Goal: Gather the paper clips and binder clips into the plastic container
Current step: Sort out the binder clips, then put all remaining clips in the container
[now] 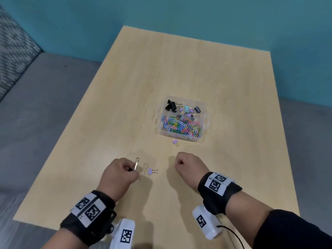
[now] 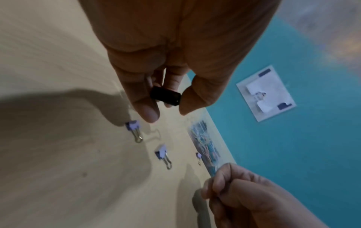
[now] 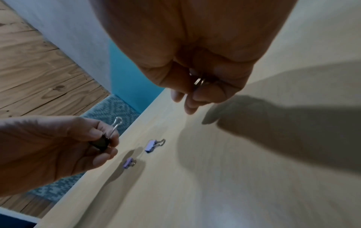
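My left hand (image 1: 133, 170) hovers low over the near table and pinches a black binder clip (image 2: 165, 96) by its body, silver handles (image 1: 136, 163) sticking up. Beside it a purple binder clip (image 1: 150, 171) lies on the wood. Another purple clip (image 2: 133, 125) sits just under my left fingers. A third purple clip (image 1: 175, 142) lies in front of the clear plastic container (image 1: 206, 117), which holds coloured paper clips in front and binder clips behind. My right hand (image 1: 180, 161) is a fist, and in the right wrist view its fingers curl round a small metal clip (image 3: 199, 81).
The light wooden table (image 1: 125, 105) runs back to a teal wall (image 1: 215, 24). Grey floor (image 1: 45, 105) and a patterned seat (image 1: 12, 51) lie to the left. A white wall plate (image 2: 265, 94) shows in the left wrist view.
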The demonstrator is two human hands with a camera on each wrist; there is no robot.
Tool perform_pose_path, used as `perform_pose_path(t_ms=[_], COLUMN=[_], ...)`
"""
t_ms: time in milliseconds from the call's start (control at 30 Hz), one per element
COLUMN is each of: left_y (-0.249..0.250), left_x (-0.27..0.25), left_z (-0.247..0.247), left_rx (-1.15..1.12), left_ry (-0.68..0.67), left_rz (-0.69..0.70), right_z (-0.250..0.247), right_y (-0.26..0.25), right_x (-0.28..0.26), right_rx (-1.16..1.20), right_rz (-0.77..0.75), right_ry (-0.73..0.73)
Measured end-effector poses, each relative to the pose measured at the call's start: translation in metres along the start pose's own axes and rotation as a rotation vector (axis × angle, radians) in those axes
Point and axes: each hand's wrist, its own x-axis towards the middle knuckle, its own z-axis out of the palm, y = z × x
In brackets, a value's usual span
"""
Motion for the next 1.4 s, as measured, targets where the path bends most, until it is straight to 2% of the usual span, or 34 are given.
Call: perform_pose_path(t_ms=[67,133,233,333,567,767,867,1033,1167,1267,1400], left_y=[-0.010,-0.019,-0.029,-0.035,-0.033,-0.024,-0.020,0.008,0.066,0.112,0.160], left_x=[0.004,0.006,0.005,0.003,0.017,0.026,0.028,0.046,0.079,0.108,0.140], left_z=[-0.008,-0.010,-0.006,-0.001,0.010,0.012,0.014,0.020,0.024,0.029,0.045], left_rx=[-0.082,-0.086,0.158,0.419,0.699,0.869,0.871,0.735,0.686,0.666,0.703], left_ry=[-0.005,-0.010,-0.029,-0.120,-0.231,-0.282,-0.273,-0.175,-0.093,-0.054,-0.056], left_rz=[-0.082,-0.090,0.051,0.230,0.356,0.357,0.340,0.376,0.466,0.554,0.586], right_z=[0.006,0.013,0.025,0.039,0.050,0.027,-0.011,-0.089,-0.115,-0.122,-0.129], right_y=[-0.008,-0.018,-0.031,-0.038,-0.038,-0.035,-0.042,-0.046,-0.037,-0.032,-0.010], right_x=[0.001,0.001,0.003,0.011,0.025,0.021,0.030,0.085,0.120,0.117,0.083], right_rx=[0.019,-0.023,-0.275,-0.442,-0.488,-0.525,-0.489,-0.438,-0.409,-0.354,-0.319], right_rz=[-0.012,-0.076,-0.243,-0.338,-0.382,-0.420,-0.438,-0.272,-0.178,-0.190,-0.249], right_ry=[-0.050,-0.120,-0.176,-0.196,-0.189,-0.191,-0.064,0.186,0.239,0.240,0.356])
